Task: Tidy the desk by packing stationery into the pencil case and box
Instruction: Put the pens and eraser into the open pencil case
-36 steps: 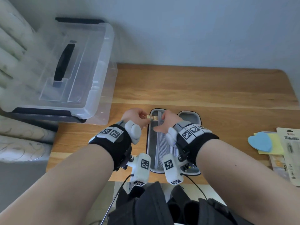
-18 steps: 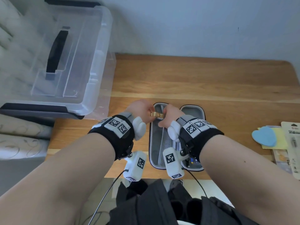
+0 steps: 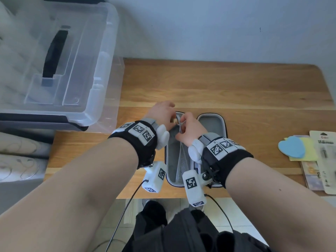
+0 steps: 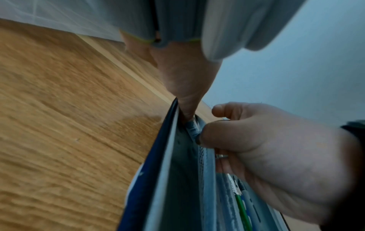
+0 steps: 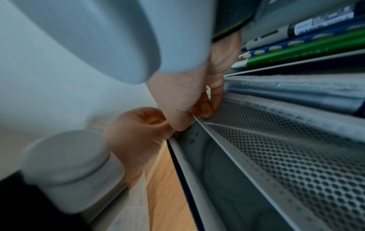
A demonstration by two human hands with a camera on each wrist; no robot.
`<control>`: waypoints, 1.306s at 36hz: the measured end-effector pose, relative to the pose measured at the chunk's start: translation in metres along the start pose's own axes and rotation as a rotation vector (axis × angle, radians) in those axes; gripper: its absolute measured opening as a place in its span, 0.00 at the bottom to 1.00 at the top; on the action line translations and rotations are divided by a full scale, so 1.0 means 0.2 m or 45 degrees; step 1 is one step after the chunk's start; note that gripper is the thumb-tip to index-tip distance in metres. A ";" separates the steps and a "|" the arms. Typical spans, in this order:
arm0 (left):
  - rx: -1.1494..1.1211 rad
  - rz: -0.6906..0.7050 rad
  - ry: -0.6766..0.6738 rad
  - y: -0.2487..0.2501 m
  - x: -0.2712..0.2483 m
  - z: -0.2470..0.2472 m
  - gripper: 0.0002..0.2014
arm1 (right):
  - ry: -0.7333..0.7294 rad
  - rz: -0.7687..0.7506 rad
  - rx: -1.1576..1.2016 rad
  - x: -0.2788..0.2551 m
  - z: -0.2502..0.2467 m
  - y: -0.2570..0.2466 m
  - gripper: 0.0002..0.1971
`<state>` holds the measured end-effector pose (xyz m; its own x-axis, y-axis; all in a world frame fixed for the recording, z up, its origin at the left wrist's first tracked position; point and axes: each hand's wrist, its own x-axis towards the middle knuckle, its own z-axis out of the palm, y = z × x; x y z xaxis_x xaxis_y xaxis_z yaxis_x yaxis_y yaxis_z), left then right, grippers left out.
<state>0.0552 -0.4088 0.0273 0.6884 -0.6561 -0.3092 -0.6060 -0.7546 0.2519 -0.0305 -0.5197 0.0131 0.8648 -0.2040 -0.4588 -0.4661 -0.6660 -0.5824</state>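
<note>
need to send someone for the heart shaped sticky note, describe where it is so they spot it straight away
On the wooden desk, look to the right edge, right of the open pencil case. The blue heart-shaped sticky note lies on a yellow pad; it alone there is heart-shaped.

- Head view: soft, even daylight; desk (image 3: 218,84) evenly lit, shadows faint; wide-angle bending at the edges.
- Left wrist view: dim, bluish; wood grain smeared by motion blur.
- Right wrist view: near wristband blurred; mesh divider (image 5: 286,148) sharp.
</note>
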 end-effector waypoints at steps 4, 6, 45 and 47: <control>0.039 -0.054 -0.106 0.03 0.08 0.00 0.07 | -0.002 -0.041 0.000 0.02 -0.01 0.04 0.21; 0.040 -0.102 -0.096 0.04 0.10 -0.01 0.07 | 0.000 -0.055 0.001 0.04 -0.03 0.04 0.21; -0.628 -0.748 0.223 -0.69 -0.55 -0.14 0.08 | -0.160 0.161 0.140 0.09 0.18 -0.40 0.16; -0.648 -0.819 0.232 -0.78 -0.64 -0.13 0.08 | -0.180 0.175 0.143 0.09 0.26 -0.47 0.14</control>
<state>0.0722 -0.2086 0.0514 0.9183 -0.0546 -0.3921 0.1508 -0.8676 0.4738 0.0180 -0.4237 0.0242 0.7606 -0.1799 -0.6238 -0.6026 -0.5533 -0.5751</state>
